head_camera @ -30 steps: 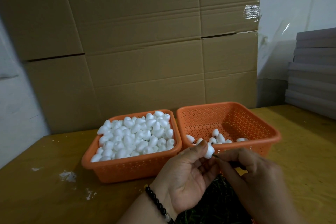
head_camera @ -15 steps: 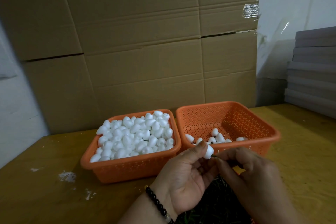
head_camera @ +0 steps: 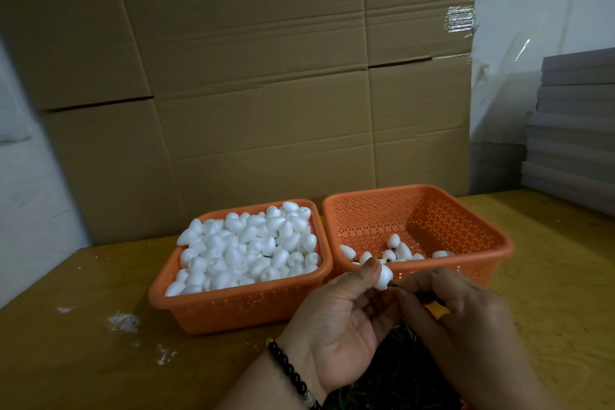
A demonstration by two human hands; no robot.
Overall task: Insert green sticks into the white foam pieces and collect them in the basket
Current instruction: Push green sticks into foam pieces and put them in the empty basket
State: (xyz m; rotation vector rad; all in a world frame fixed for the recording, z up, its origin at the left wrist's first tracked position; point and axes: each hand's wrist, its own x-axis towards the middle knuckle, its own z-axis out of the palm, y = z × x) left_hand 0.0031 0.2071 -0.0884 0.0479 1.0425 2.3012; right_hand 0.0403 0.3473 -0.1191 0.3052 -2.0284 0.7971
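Lower centre of the frame: left hand [head_camera: 336, 320] pinches 1 white foam piece [head_camera: 383, 277]; right hand [head_camera: 466, 313] pinches a green stick [head_camera: 392, 285] at its base, before the right basket [head_camera: 479, 230], beside the full left basket [head_camera: 233, 306].

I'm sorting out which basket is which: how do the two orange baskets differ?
The left basket is heaped to its rim with white foam pieces; the right basket holds only a few pieces, its floor mostly bare. The left sits nearer the camera. Both are orange, perforated and rectangular, side by side.
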